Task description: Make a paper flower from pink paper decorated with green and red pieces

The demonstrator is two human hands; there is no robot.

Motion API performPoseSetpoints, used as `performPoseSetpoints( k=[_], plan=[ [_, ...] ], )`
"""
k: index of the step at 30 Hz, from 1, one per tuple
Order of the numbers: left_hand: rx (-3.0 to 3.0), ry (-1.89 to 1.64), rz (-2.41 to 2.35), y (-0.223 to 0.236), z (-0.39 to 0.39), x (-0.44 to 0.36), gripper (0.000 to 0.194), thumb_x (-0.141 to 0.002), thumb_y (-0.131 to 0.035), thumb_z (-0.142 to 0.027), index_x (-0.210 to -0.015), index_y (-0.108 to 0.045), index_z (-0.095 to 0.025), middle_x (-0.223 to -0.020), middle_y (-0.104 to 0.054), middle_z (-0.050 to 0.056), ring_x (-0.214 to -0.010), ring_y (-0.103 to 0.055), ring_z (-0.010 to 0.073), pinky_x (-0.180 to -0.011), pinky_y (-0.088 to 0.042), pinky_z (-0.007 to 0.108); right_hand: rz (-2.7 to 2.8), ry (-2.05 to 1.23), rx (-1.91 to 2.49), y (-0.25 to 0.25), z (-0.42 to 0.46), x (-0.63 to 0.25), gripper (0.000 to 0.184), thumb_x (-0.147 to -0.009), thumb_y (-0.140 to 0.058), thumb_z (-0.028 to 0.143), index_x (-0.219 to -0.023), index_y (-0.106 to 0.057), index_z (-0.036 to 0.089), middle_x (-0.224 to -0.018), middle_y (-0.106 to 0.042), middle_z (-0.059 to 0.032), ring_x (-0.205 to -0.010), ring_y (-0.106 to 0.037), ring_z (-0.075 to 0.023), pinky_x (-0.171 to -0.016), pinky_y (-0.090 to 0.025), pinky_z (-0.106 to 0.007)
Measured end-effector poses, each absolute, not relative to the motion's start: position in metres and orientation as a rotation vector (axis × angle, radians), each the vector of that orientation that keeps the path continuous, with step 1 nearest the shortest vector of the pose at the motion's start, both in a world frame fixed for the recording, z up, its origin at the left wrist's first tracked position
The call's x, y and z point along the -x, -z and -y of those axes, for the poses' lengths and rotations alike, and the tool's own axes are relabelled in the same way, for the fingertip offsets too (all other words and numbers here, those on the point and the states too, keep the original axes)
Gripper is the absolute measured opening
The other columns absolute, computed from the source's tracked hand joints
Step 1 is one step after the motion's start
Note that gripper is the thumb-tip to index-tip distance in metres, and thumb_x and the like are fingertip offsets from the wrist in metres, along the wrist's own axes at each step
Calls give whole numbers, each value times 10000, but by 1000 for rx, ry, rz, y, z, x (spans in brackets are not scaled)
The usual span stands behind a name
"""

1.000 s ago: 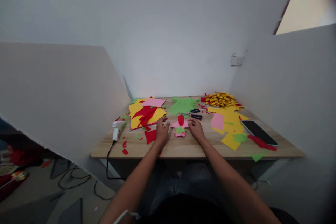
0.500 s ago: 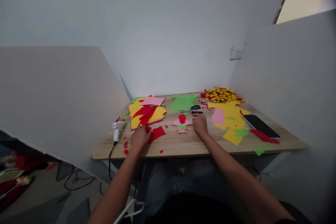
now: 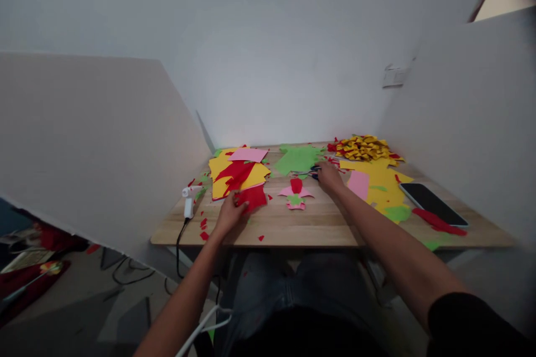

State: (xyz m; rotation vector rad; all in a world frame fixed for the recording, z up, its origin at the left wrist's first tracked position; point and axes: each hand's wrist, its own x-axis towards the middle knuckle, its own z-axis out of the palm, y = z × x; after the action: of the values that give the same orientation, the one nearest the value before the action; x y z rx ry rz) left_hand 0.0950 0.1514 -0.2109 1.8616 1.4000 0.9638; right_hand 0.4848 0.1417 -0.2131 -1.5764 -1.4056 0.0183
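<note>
My left hand (image 3: 230, 213) is closed on the edge of a red felt-like piece (image 3: 254, 198), which is slightly raised in front of the yellow stack. My right hand (image 3: 329, 179) reaches across the table with its fingers closed at the dark handles of the scissors (image 3: 314, 171). The blades point left over the near edge of a green sheet (image 3: 295, 159). Between my hands lies a small figure of cut pieces: a red oval (image 3: 296, 185) on top, a pink winged piece (image 3: 307, 192), a green piece (image 3: 295, 199) and a small pink piece below.
Yellow sheets with red scraps and a pink sheet (image 3: 248, 154) lie at the back left. A white corded tool (image 3: 188, 204) stands at the left edge. On the right are yellow sheets (image 3: 383, 177), a ruffled yellow-red heap (image 3: 363, 148) and a phone-like black slab (image 3: 432, 203).
My left hand has moved left from the small figure and taken the red piece, lifting it a little. My right hand has moved from beside the figure forward to the scissors.
</note>
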Motion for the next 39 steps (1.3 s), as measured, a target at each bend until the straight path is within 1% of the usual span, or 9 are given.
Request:
performPoseSetpoints(
  k=[3,6,9,14,17,20,25,32,39],
  plan=[
    [-1438,-1167,-1114,214,-149,-113,651,-654,-819,-261,-1236,-541,-173,-1032,-711,84,-867,-678,200,-755,-544,310,1403,-59,1477,205,-137,-442,306,-819,-516,134,-1054,-711,155,-1078,-705,-155,-1075,-613,-289,-1044,-435,-488],
    [-1208,-1198,-947,218,-145,-135,796,-572,-896,-292,-1273,-535,-183,-939,-710,41,-776,-660,164,-727,-545,291,1471,-158,1349,202,-124,-390,333,-860,-560,255,-1161,-674,169,-1101,-703,-121,-954,-639,-230,-921,-519,-401],
    [-1159,-1120,-808,220,-139,-150,773,-574,-908,-299,-1261,-577,-173,-905,-711,31,-729,-646,143,-701,-534,270,1493,-278,1273,203,-111,-352,387,-866,-603,342,-1219,-648,191,-1141,-709,-111,-947,-653,-207,-857,-541,-356],
    [-1235,-959,-636,216,-128,-152,647,-571,-910,-245,-1153,-644,-155,-1028,-742,79,-840,-691,183,-782,-556,294,1147,-1053,1085,205,-97,-324,484,-833,-664,510,-1232,-619,238,-1006,-742,-66,-802,-692,-192,-664,-553,-306],
    [-1175,-1006,-637,216,-120,-148,620,-580,-900,-251,-1136,-637,-171,-1059,-739,82,-829,-704,200,-762,-584,324,1102,-1102,1077,209,-91,-306,433,-809,-679,576,-1059,-645,224,-841,-728,-35,-599,-639,-161,-512,-501,-273],
    [-1039,-1077,-667,218,-113,-146,648,-575,-895,-277,-1149,-606,-203,-1039,-737,61,-765,-712,196,-695,-602,336,1044,-1086,1079,217,-90,-285,469,-780,-693,618,-1004,-606,215,-659,-653,18,-419,-495,-120,-390,-397,-249],
    [-1017,-1158,-699,221,-114,-148,586,-580,-917,-388,-1041,-643,-154,-925,-740,57,-721,-699,157,-656,-583,258,981,-978,1055,226,-97,-270,426,-753,-705,609,-880,-609,214,-628,-635,17,-496,-517,-133,-435,-410,-244],
    [-1097,-1057,-722,232,-121,-149,555,-611,-908,-457,-972,-680,-101,-813,-743,74,-635,-682,174,-597,-592,302,968,-948,1060,236,-92,-282,428,-733,-696,617,-762,-609,199,-528,-549,38,-388,-421,-114,-359,-316,-251],
    [-1135,-1037,-736,227,-114,-147,506,-585,-918,-444,-877,-699,-94,-750,-731,69,-600,-674,187,-552,-593,320,1014,-989,1040,240,-92,-284,424,-657,-771,575,-694,-641,173,-574,-599,13,-486,-489,-121,-442,-400,-243]
  ],
)
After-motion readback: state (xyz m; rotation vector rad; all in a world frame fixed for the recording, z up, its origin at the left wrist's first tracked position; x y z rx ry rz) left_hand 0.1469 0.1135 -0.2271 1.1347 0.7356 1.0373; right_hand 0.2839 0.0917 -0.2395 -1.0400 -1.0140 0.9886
